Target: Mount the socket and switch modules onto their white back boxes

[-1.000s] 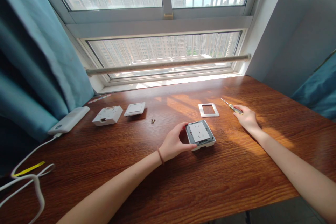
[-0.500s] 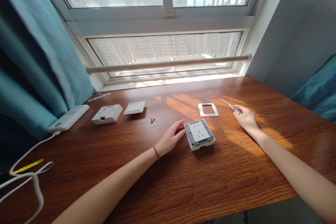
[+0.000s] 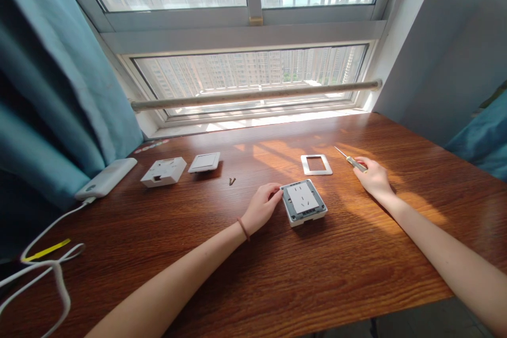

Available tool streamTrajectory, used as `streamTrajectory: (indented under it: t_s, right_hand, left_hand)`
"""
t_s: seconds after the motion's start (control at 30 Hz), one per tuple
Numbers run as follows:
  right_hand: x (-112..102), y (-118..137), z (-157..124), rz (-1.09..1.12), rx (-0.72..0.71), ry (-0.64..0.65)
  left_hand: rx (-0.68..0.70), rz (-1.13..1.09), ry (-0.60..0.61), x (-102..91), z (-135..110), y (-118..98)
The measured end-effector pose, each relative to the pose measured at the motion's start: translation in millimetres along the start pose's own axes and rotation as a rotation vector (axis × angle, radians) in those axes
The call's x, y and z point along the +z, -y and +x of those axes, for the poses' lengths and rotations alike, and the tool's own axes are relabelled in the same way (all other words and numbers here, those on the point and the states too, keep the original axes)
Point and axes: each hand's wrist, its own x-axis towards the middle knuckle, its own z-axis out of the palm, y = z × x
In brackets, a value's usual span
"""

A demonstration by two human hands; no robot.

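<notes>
A square wall socket (image 3: 303,198) with a grey frame and white face sits on a white back box near the table's middle. My left hand (image 3: 262,206) holds it at its left corner, thumb and fingers close together against the edge. In my right hand (image 3: 372,178) is a screwdriver (image 3: 350,160), gripped by its handle, with the thin shaft pointing away to the upper left. It rests low over the table, right of the socket. Between the hands, just behind the socket, lies a white cover frame (image 3: 317,171).
To the left stand a white mounting box (image 3: 168,173) and a white switch (image 3: 205,162), with small screws (image 3: 232,181) nearby. A white power bank (image 3: 106,178) with a white cable (image 3: 53,224) lies by the curtain (image 3: 67,79). The window (image 3: 253,71) borders the table's back.
My left hand's fingers have drawn closer together at the socket's corner. The screwdriver stays in my right hand. The whole view has shifted slightly.
</notes>
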Motion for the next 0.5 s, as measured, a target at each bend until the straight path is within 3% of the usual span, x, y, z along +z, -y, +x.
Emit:
streamTrajectory:
  t_s: [0.17,0.33,0.4,0.5]
  right_hand:
    - [-1,2,-1,-0.014,-0.025,-0.017]
    - [-10,28,-8,-0.031,-0.127,-0.096]
    - [-13,44,-16,-0.005,-0.229,-0.057]
    - [-13,65,-27,0.046,-0.415,0.105]
  left_hand:
    - [-0.041,0.010,-0.012,0.2,0,-4]
    - [-0.031,0.043,-0.022,0.5,2,-4]
    - [-0.020,0.058,-0.017,0.4,2,-5]
    - [-0.004,0.066,-0.012,1.0,0,-5]
